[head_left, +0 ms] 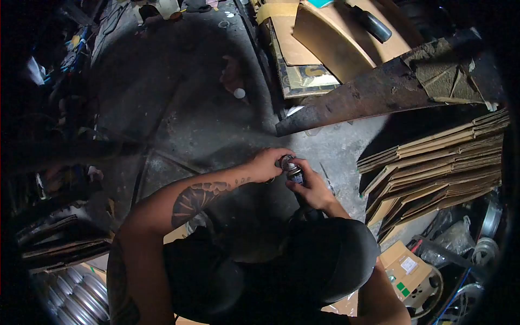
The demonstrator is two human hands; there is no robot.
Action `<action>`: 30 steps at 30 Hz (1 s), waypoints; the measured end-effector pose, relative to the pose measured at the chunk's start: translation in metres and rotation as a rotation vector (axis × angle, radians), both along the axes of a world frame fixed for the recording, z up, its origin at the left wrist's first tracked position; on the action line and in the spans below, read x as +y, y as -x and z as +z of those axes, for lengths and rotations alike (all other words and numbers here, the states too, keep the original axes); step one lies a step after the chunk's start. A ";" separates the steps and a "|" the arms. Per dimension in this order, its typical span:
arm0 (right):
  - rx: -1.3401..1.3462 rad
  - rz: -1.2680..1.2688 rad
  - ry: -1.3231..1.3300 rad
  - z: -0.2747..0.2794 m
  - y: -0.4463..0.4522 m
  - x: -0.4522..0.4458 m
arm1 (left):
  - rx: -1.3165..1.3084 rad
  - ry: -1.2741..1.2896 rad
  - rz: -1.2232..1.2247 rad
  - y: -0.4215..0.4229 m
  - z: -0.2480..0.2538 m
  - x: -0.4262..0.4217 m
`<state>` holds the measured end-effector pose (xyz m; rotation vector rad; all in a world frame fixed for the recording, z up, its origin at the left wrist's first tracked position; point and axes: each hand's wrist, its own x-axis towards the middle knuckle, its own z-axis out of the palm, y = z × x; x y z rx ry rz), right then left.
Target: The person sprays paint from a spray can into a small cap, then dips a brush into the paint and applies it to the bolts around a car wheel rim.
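Note:
My right hand (313, 187) is wrapped round a small spray can (295, 175) with a silvery shoulder and a dark label. Its index finger lies near the can's top. My left hand (268, 165), at the end of a tattooed forearm, is closed beside the can's top. Between its thumb and fingers is a small dark round piece (283, 161), too small to name, close to the can's nozzle end. Both hands are together in front of my knees, above the grey floor (211, 130).
Folded cardboard (433, 168) is stacked at the right. A rusty metal beam (368, 92) crosses the upper right, below cardboard boxes (330, 43) and a dark bottle (374, 24). A small white round object (239, 93) lies ahead. Wheel rims (81, 292) stand at lower left.

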<state>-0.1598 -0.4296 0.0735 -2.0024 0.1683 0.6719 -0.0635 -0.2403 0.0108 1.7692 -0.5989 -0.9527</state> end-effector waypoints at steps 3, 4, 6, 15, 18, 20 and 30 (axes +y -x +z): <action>-0.047 0.002 0.002 -0.008 0.001 -0.002 | -0.123 0.100 0.013 0.006 -0.023 -0.001; -0.048 0.002 0.004 -0.008 0.001 -0.001 | -0.099 0.101 0.009 0.006 -0.027 -0.001; -0.051 -0.002 0.010 -0.008 0.001 -0.001 | -0.051 0.103 -0.005 0.006 -0.034 -0.003; 0.013 -0.045 -0.003 0.001 0.000 0.001 | 0.060 -0.004 -0.014 0.002 -0.014 -0.002; -0.014 -0.037 0.003 -0.001 0.001 0.000 | 0.022 -0.014 -0.029 0.001 -0.012 -0.002; -0.018 -0.032 0.006 -0.002 0.000 0.000 | 0.040 0.005 -0.023 0.002 -0.019 -0.003; -0.030 -0.030 0.004 -0.003 0.000 -0.001 | 0.059 0.026 -0.017 0.002 -0.018 -0.003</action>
